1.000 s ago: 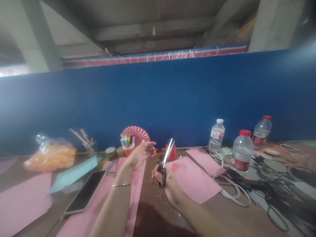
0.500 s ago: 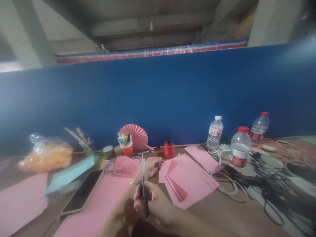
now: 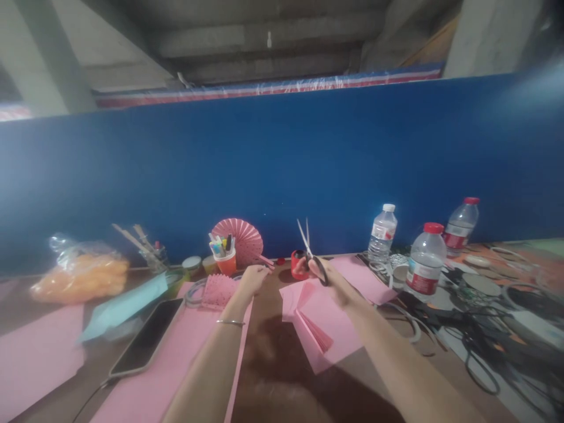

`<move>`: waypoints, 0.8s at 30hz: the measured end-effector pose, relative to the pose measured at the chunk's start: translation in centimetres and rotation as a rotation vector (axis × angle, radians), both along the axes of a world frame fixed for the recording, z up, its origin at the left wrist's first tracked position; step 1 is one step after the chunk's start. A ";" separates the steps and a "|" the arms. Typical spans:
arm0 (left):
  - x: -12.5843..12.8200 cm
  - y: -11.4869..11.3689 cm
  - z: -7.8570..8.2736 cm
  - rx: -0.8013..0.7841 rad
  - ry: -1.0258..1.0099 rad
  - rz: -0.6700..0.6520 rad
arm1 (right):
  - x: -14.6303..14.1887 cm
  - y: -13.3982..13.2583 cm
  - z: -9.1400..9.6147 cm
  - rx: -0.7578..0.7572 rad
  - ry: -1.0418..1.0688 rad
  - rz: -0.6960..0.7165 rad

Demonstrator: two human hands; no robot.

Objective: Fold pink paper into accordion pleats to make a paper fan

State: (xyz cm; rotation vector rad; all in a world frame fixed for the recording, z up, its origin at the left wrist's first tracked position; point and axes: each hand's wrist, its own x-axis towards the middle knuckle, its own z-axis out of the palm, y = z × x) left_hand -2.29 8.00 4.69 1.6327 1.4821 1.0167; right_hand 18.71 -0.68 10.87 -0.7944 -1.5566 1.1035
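Scissors (image 3: 305, 239) with dark handles and spread metal blades point upward in my right hand (image 3: 324, 271), which is closed around the handles. Just behind them stands a red spool-like object (image 3: 298, 269), partly covered by my fingers. My left hand (image 3: 254, 278) is near the back of the table, its fingers bunched low; what they hold, if anything, is hidden. Close by are a pleated pink round fan (image 3: 240, 235) and a cup of pens (image 3: 226, 262). Below my right hand lie pink paper sheets (image 3: 339, 329) and a folded pink paper strip (image 3: 315, 332).
A phone (image 3: 147, 341) lies on pink paper at left, near a light-blue packet (image 3: 126, 308) and an orange-filled plastic bag (image 3: 83, 276). Dotted pink folded paper (image 3: 218, 291) is beside my left wrist. Bottles (image 3: 425, 261) and tangled cables (image 3: 478, 352) crowd the right; a blue partition (image 3: 282, 164) stands behind.
My hands have moved apart and farther forward. The scissors went up and right to the red spool-like object, their blades now spread. My left hand moved toward the fan's handle, its fingers bunched.
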 end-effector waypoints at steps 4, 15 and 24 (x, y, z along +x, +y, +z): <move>-0.3 0.1 0.7 0.051 0.083 0.015 | 3.2 2.9 -2.7 -0.165 -0.219 -0.104; 0.2 -0.5 2.1 0.176 0.174 0.032 | 0.3 5.2 -8.5 -0.800 -0.225 0.273; 0.4 -0.8 2.5 0.182 0.200 0.041 | -1.4 9.6 -9.5 -0.745 -0.196 0.131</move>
